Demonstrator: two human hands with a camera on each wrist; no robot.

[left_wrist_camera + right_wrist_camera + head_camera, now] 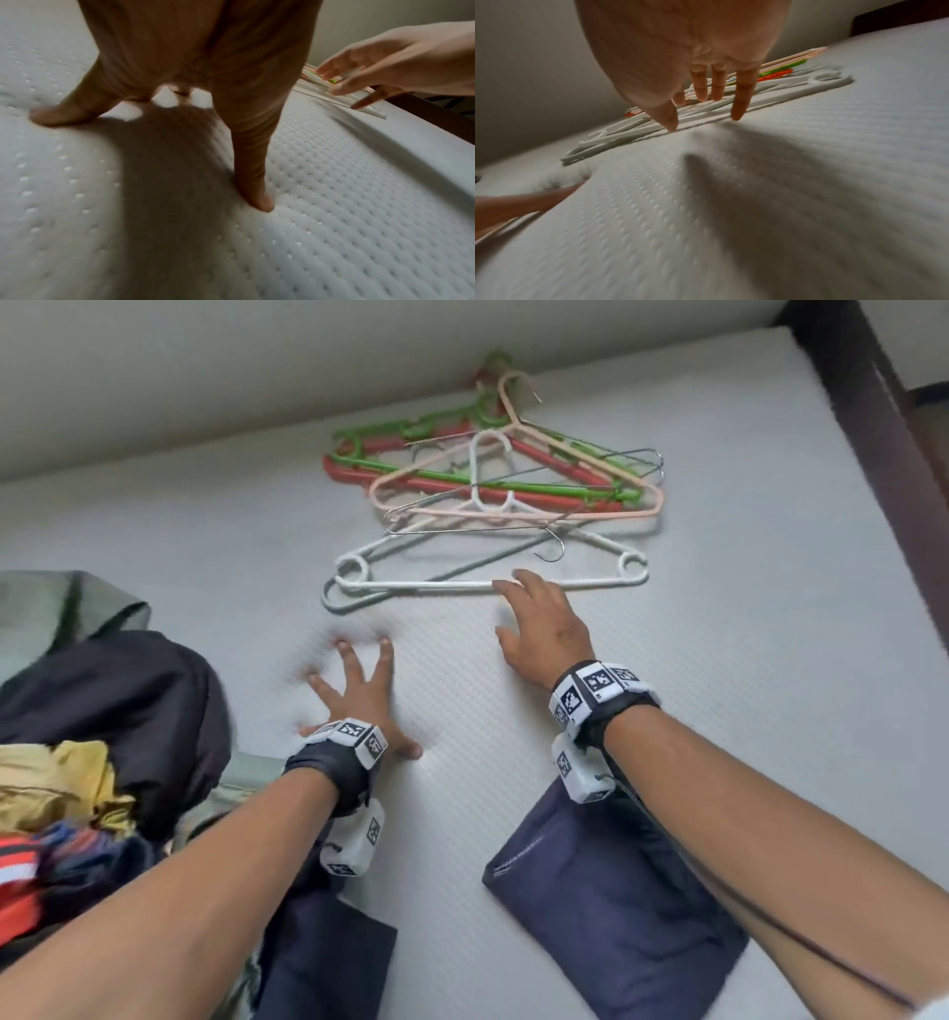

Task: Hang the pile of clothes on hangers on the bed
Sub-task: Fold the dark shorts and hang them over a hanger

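A heap of hangers (493, 490), green, red, pink, wire and white, lies on the white mattress (719, 634) near the wall. My right hand (534, 618) hovers with fingers straight just over the nearest white hanger (462, 585); in the right wrist view its fingertips (738, 115) hang above the white hanger (618, 136). My left hand (359, 690) presses spread fingers into the mattress, and the left wrist view shows its fingertips (259, 201) sunk in the cover. A pile of clothes (102, 737) lies at the left. Dark blue trousers (616, 906) lie under my forearms.
A grey wall (205, 377) runs along the bed's far side. A dark wooden bed frame post (873, 428) stands at the right. The clothes pile holds a dark jacket (128, 690), a yellow garment (56, 783) and an orange-red piece (15, 880).
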